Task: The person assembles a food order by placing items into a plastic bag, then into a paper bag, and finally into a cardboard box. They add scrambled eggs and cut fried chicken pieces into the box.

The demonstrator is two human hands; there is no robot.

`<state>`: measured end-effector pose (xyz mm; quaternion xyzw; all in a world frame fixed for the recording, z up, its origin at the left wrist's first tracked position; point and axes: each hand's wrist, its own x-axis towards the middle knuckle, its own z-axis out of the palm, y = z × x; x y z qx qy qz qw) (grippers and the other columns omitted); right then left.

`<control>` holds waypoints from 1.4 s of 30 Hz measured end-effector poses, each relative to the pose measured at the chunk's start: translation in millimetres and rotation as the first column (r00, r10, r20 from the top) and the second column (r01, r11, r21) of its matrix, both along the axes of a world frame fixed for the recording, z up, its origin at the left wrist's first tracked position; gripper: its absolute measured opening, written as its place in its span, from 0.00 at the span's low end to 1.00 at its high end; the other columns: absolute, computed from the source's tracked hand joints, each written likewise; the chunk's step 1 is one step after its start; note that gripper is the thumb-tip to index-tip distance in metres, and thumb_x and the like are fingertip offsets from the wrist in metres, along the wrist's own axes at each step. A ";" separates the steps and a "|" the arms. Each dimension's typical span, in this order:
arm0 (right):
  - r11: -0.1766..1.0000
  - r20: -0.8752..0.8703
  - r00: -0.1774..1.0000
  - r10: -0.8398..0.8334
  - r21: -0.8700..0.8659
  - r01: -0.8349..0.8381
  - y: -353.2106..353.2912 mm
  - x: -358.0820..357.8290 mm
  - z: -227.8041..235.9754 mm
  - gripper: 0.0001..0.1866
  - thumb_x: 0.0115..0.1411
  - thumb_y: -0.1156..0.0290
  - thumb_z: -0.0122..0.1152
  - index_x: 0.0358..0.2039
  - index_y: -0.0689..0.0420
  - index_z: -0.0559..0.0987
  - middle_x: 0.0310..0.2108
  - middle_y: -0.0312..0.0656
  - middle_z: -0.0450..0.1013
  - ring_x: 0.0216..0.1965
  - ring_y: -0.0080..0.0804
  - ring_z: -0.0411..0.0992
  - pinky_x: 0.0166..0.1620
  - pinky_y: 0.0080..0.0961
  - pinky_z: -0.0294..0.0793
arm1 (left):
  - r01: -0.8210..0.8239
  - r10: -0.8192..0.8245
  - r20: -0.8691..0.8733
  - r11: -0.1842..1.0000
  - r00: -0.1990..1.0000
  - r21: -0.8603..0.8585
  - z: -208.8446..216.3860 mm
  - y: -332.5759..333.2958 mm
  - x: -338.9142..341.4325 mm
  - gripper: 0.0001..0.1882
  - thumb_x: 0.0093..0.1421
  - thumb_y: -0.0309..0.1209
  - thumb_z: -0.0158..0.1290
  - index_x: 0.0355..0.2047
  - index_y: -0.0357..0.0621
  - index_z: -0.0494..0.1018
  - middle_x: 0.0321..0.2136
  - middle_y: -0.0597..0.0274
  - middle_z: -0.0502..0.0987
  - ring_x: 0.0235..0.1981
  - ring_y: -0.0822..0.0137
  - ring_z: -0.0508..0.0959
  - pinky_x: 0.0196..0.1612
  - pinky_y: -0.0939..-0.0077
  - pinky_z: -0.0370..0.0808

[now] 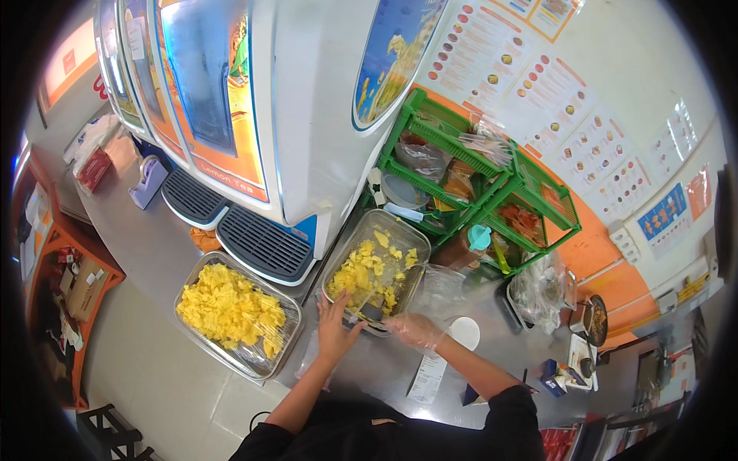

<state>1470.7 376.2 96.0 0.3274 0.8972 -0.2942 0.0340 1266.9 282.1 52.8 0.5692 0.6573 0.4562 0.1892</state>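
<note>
A rectangular metal tray [421, 244] with scattered yellow scrambled egg [361, 269] stands on the counter in front of me. My left hand [337, 330] rests at its near left rim, fingers apart, holding nothing. At the near right corner is my right hand [415, 332] in a clear plastic glove, its fingers bunched on the tray's rim. A small dark grey piece [371, 313] lies inside the tray between both hands; its kind is unclear. To the left, a second metal tray [269, 374] carries a heap of scrambled egg [231, 307].
A white drink dispenser [307, 115] with black drip grates [265, 244] towers behind the trays. Green plastic racks [453, 165] hold bagged goods on the right. A brown jug with a turquoise lid [478, 238], a receipt [427, 378] and a white round lid [464, 333] lie nearby.
</note>
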 end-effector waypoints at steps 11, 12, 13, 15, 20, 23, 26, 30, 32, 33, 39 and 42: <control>0.741 -0.220 0.865 -0.452 -0.632 0.226 14.4 -45.8 -26.6 0.13 0.67 0.61 0.50 0.36 0.57 0.76 0.19 0.31 0.64 0.20 0.21 0.63 0.24 0.19 0.63 | 0.038 -0.042 -0.200 0.999 0.979 -0.025 -6.3 2.4 -2.2 0.42 0.52 0.43 0.60 0.64 0.44 0.56 0.66 0.60 0.55 0.66 0.33 0.46 0.64 0.40 0.48; 0.523 -0.103 0.816 -0.569 -0.811 0.262 16.5 -50.2 -12.9 0.12 0.67 0.61 0.51 0.37 0.56 0.76 0.18 0.28 0.61 0.19 0.16 0.59 0.21 0.17 0.59 | 0.033 -0.040 -0.211 0.999 0.977 -0.037 -6.3 1.0 -3.4 0.42 0.53 0.44 0.59 0.64 0.44 0.56 0.66 0.61 0.55 0.66 0.33 0.46 0.64 0.41 0.48; 0.263 0.043 0.762 -0.646 -0.925 0.276 18.3 -51.9 -5.6 0.10 0.67 0.61 0.51 0.37 0.54 0.75 0.18 0.25 0.57 0.17 0.12 0.56 0.19 0.14 0.55 | 0.028 -0.038 -0.222 0.998 0.974 -0.050 -6.1 -0.3 -4.4 0.41 0.53 0.45 0.59 0.64 0.44 0.57 0.66 0.61 0.54 0.66 0.33 0.46 0.64 0.41 0.48; 0.168 0.057 0.775 -0.630 -0.964 0.207 30.0 -43.4 -20.6 0.14 0.67 0.60 0.51 0.46 0.55 0.75 0.17 0.23 0.55 0.15 0.09 0.52 0.17 0.11 0.48 | 0.033 -0.049 -0.200 0.996 0.979 -0.082 -3.2 -1.0 -3.5 0.41 0.54 0.46 0.58 0.64 0.45 0.57 0.66 0.62 0.54 0.66 0.33 0.46 0.64 0.37 0.46; 0.086 0.057 0.836 -0.545 -0.989 0.123 43.8 -30.9 -1.1 0.22 0.67 0.60 0.50 0.56 0.59 0.71 0.15 0.19 0.49 0.13 0.09 0.47 0.15 0.13 0.44 | -0.004 -0.039 -0.289 0.989 0.956 -0.147 17.6 -7.1 -1.5 0.34 0.56 0.46 0.57 0.60 0.47 0.64 0.65 0.64 0.57 0.66 0.36 0.46 0.60 0.25 0.33; 0.106 0.064 0.798 -0.599 -0.982 0.158 39.7 -23.7 6.7 0.10 0.68 0.62 0.49 0.39 0.55 0.74 0.16 0.21 0.51 0.12 0.08 0.47 0.13 0.12 0.44 | -0.066 0.038 -0.234 0.991 0.971 -0.114 39.2 -7.1 -2.2 0.24 0.57 0.42 0.56 0.51 0.46 0.72 0.62 0.66 0.63 0.67 0.39 0.48 0.59 0.24 0.27; 0.097 0.029 0.807 -0.590 -0.990 0.107 33.3 -5.4 17.9 0.14 0.68 0.62 0.49 0.46 0.57 0.74 0.16 0.21 0.52 0.13 0.09 0.48 0.14 0.12 0.45 | -0.102 0.099 -0.178 0.995 0.979 -0.008 46.0 -0.9 -1.3 0.14 0.57 0.37 0.56 0.40 0.44 0.76 0.55 0.65 0.70 0.65 0.43 0.53 0.60 0.28 0.30; 0.096 0.003 0.729 -0.684 -0.991 0.094 14.1 27.1 20.1 0.17 0.68 0.63 0.48 0.51 0.59 0.72 0.16 0.21 0.52 0.13 0.09 0.49 0.14 0.12 0.47 | -0.096 0.094 0.132 0.995 0.987 0.006 46.6 5.4 6.3 0.07 0.56 0.31 0.56 0.34 0.42 0.76 0.46 0.59 0.75 0.55 0.46 0.66 0.59 0.44 0.53; 0.074 -0.009 0.655 -0.755 -0.995 0.071 -2.7 45.1 21.4 0.17 0.68 0.63 0.48 0.51 0.60 0.72 0.16 0.22 0.51 0.13 0.10 0.49 0.14 0.12 0.47 | -0.050 0.052 0.215 0.999 0.975 -0.017 35.4 3.2 8.5 0.07 0.55 0.28 0.57 0.34 0.42 0.75 0.42 0.55 0.75 0.49 0.47 0.70 0.53 0.54 0.62; 0.092 -0.028 0.611 -0.791 -0.993 0.073 -13.4 55.9 27.4 0.15 0.68 0.62 0.49 0.48 0.59 0.73 0.16 0.22 0.52 0.13 0.10 0.49 0.14 0.12 0.47 | -0.018 0.021 0.173 1.000 0.985 -0.019 26.6 -0.2 9.5 0.07 0.54 0.27 0.57 0.34 0.42 0.75 0.40 0.54 0.75 0.46 0.48 0.71 0.49 0.58 0.65; 0.133 -0.073 0.353 -0.933 -0.980 0.148 -136.0 137.4 80.5 0.12 0.65 0.60 0.53 0.29 0.51 0.69 0.15 0.23 0.53 0.12 0.12 0.49 0.14 0.14 0.48 | -0.028 0.029 -0.013 0.998 1.000 0.047 75.0 -62.6 58.3 0.17 0.54 0.31 0.58 0.43 0.41 0.70 0.36 0.56 0.77 0.37 0.56 0.76 0.41 0.63 0.71; 0.104 -0.066 0.187 -0.980 -0.974 0.201 -217.0 188.7 111.1 0.13 0.65 0.60 0.53 0.26 0.50 0.67 0.15 0.23 0.53 0.12 0.12 0.49 0.15 0.14 0.47 | 0.307 -0.280 0.145 0.929 0.949 -0.209 58.5 -92.7 111.7 0.18 0.56 0.35 0.57 0.45 0.41 0.69 0.38 0.56 0.76 0.33 0.59 0.78 0.38 0.65 0.73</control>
